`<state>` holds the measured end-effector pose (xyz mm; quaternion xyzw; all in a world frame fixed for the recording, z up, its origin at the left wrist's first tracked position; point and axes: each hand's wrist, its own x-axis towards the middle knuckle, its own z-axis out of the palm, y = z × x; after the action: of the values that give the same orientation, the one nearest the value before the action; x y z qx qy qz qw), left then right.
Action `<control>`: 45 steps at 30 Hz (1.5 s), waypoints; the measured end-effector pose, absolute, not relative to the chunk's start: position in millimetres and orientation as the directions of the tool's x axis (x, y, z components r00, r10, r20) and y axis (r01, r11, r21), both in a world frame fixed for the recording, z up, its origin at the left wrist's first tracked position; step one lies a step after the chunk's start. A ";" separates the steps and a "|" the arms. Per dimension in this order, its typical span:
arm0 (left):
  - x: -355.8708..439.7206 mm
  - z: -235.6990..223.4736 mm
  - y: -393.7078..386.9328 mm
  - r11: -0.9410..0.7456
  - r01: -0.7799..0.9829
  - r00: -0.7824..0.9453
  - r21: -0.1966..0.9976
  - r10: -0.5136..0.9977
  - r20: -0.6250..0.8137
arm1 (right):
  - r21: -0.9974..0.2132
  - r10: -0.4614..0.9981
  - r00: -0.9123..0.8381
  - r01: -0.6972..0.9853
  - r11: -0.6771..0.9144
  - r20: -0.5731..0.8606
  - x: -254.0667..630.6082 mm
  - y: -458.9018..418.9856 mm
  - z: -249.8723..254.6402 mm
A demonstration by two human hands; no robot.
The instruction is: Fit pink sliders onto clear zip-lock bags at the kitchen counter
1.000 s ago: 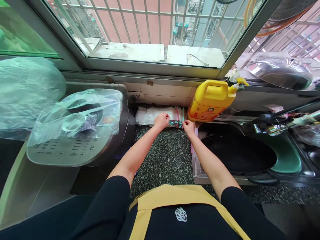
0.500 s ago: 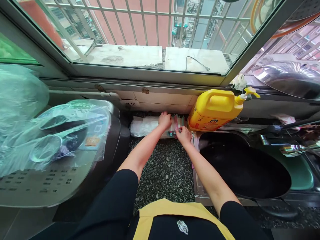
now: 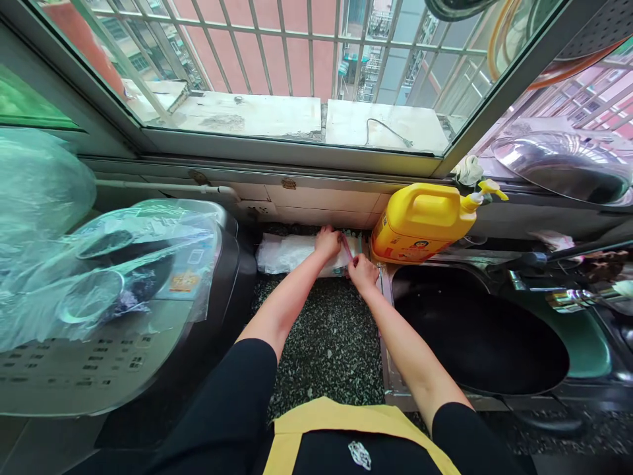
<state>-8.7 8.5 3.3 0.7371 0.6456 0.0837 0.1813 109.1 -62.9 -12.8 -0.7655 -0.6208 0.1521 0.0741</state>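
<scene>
A flat clear-and-whitish plastic bag [image 3: 291,253] lies on the dark speckled counter against the tiled wall. Its pink zip strip [image 3: 347,248] runs slantwise between my two hands. My left hand [image 3: 328,243] is closed, pinching the far end of that strip. The near end is pinched by my right hand [image 3: 363,272], beside the sink's corner. My fingertips are small in view and partly hidden by the hands themselves.
A big yellow pump jug [image 3: 418,224] stands just right of my hands. Beyond it, a black wok [image 3: 479,336] fills the sink. On the left, a grey appliance [image 3: 119,376] carries clear plastic bags [image 3: 103,277]. A barred window rises behind.
The pink strip has tilted more and lifted slightly between my hands. Both hands stay at nearly the same place, and the camera view has shifted a little.
</scene>
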 end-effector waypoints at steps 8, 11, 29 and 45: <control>-3.3 -1.9 5.1 -0.063 0.895 0.131 0.442 0.983 -0.126 | -0.411 0.989 0.144 0.901 -0.141 -0.022 117.7 -69.7 -24.7; -4.0 -2.2 5.0 -0.030 0.875 0.118 0.483 0.981 -0.154 | -0.457 0.990 0.115 0.887 -0.068 0.076 123.1 -72.7 -29.4; -30.7 47.2 -85.6 -0.012 -0.050 0.042 0.999 0.999 0.014 | -0.538 0.819 -0.055 0.728 0.425 0.571 127.5 -152.4 23.3; -57.2 66.3 -221.0 -0.021 -0.114 -0.090 0.993 0.996 0.011 | -0.484 0.763 -0.273 0.638 0.600 0.586 114.4 -255.6 55.4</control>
<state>-57.2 -221.0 66.3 0.4518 0.4880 0.5537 0.5011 114.4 -255.6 55.4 -0.4409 -0.7941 0.0761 0.4113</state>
